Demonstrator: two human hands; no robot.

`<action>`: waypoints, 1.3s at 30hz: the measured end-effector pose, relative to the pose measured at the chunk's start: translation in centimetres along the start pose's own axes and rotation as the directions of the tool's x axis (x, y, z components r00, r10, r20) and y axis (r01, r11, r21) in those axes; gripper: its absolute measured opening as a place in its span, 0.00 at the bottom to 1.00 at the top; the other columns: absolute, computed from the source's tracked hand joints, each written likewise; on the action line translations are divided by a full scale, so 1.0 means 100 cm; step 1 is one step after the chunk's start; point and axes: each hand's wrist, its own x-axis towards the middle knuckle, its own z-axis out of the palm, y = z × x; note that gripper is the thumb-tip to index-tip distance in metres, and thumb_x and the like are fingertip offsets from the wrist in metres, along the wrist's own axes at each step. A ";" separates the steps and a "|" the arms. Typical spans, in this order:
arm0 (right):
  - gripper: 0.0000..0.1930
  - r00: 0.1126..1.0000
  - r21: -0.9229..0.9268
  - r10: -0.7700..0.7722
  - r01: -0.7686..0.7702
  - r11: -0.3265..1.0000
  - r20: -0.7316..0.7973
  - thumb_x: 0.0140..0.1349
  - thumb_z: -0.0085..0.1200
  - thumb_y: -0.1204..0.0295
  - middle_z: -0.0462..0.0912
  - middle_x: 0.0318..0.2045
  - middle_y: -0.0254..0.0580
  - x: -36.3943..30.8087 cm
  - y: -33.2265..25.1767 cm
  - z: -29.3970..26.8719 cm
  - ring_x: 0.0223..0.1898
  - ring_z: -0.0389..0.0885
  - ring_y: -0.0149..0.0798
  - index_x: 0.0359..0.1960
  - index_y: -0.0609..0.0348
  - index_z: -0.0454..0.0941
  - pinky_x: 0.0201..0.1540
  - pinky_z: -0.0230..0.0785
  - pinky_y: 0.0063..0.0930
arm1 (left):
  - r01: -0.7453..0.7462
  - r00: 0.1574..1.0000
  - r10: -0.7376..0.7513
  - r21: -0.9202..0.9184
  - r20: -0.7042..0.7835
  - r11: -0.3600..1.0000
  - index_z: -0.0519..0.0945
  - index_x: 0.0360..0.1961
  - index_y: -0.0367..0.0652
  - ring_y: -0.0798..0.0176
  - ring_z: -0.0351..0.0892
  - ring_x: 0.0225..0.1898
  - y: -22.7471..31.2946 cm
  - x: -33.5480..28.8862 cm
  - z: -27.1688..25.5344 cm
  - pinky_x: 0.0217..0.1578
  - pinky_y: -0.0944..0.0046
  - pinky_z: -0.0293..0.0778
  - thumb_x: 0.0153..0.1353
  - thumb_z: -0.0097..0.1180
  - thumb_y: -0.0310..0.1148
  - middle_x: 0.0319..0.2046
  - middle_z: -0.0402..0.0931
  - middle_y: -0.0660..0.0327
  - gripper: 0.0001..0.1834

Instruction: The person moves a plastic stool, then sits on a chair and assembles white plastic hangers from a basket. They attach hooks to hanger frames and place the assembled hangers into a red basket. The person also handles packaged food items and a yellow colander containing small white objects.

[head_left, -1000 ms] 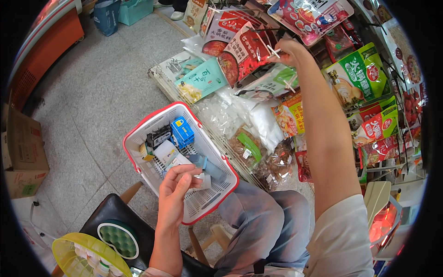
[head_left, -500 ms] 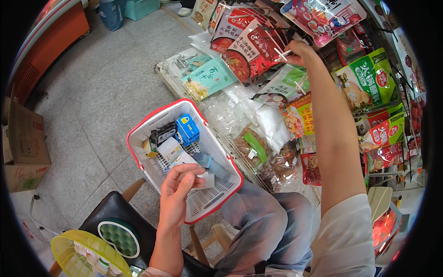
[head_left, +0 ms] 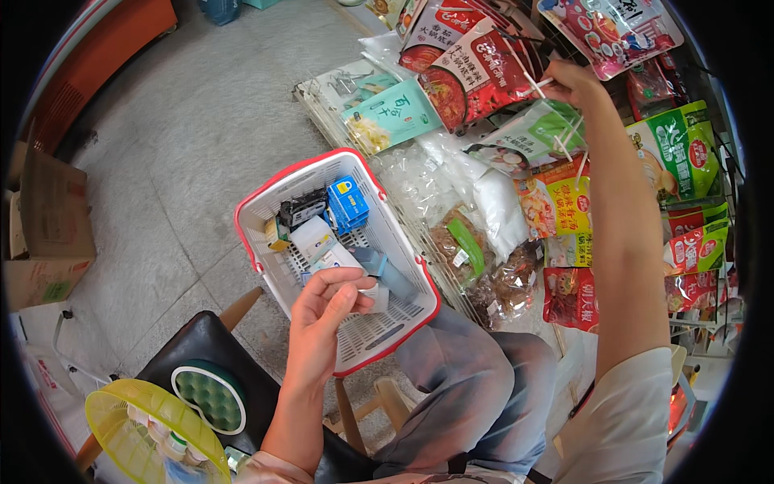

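My left hand point(head_left: 329, 310) is held over a white shopping basket point(head_left: 278, 189) with a red rim. Its fingers are loosely curled, the thumb is apart from them, and nothing shows between. Up at the display rack, my right hand point(head_left: 574, 85) has its fingers bent beside a white-tipped hook point(head_left: 535, 86). What they grip is partly hidden. Left of that hand hangs a red-and-white soup-base packet point(head_left: 477, 81); below it is a green-and-white packet point(head_left: 524, 143). Inside the basket lie blue packs point(head_left: 347, 203), a black pack point(head_left: 303, 208), white boxes point(head_left: 313, 239) and a grey-blue item point(head_left: 397, 282).
A shelf on the right holds a teal packet point(head_left: 393, 115), clear bags point(head_left: 496, 214) and several hanging packets. At lower left, a black stool point(head_left: 197, 343) bears a green textured pad point(head_left: 208, 399), beside a yellow-green basket point(head_left: 101, 407). Cardboard boxes point(head_left: 56, 234) stand at far left.
The view has shifted, so the rack and basket sit farther right in the picture. My right hand stays by the hooks and my left hand stays above the basket.
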 end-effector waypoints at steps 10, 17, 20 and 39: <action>0.27 0.988 -0.157 -0.080 0.058 0.986 -0.135 0.70 0.41 0.54 0.83 0.41 0.54 -0.034 -0.003 0.000 0.36 0.83 0.36 0.56 0.68 0.69 0.33 0.79 0.24 | -0.011 0.998 0.009 -0.025 -0.070 1.000 0.77 0.50 0.39 0.68 0.80 0.39 0.002 0.004 -0.005 0.44 0.65 0.73 0.69 0.56 0.38 0.43 0.82 0.57 0.15; 0.27 0.384 -0.651 -0.864 0.571 0.500 -0.327 0.71 0.49 0.57 0.75 0.58 0.61 -0.175 0.059 0.081 0.59 0.74 0.59 0.63 0.68 0.69 0.62 0.64 0.43 | -0.045 0.987 0.036 -0.054 -0.155 0.998 0.78 0.49 0.38 0.68 0.80 0.37 0.004 0.004 -0.007 0.43 0.65 0.74 0.69 0.56 0.37 0.41 0.83 0.56 0.14; 0.17 0.478 -0.395 -0.870 0.781 0.483 -0.119 0.67 0.55 0.67 0.80 0.49 0.53 -0.227 0.084 0.154 0.52 0.78 0.53 0.52 0.64 0.76 0.57 0.68 0.41 | -0.092 0.979 0.079 -0.066 -0.188 0.994 0.78 0.48 0.38 0.68 0.80 0.37 0.002 0.006 -0.016 0.42 0.66 0.74 0.69 0.55 0.36 0.41 0.83 0.56 0.13; 0.12 0.954 0.879 0.234 -0.269 0.393 0.188 0.69 0.56 0.69 0.79 0.35 0.48 0.055 0.135 0.314 0.28 0.77 0.38 0.48 0.63 0.73 0.26 0.73 0.28 | -0.004 0.967 -0.006 -0.038 -0.254 0.999 0.77 0.46 0.37 0.65 0.80 0.36 -0.001 0.007 -0.011 0.43 0.65 0.75 0.68 0.57 0.35 0.39 0.82 0.54 0.12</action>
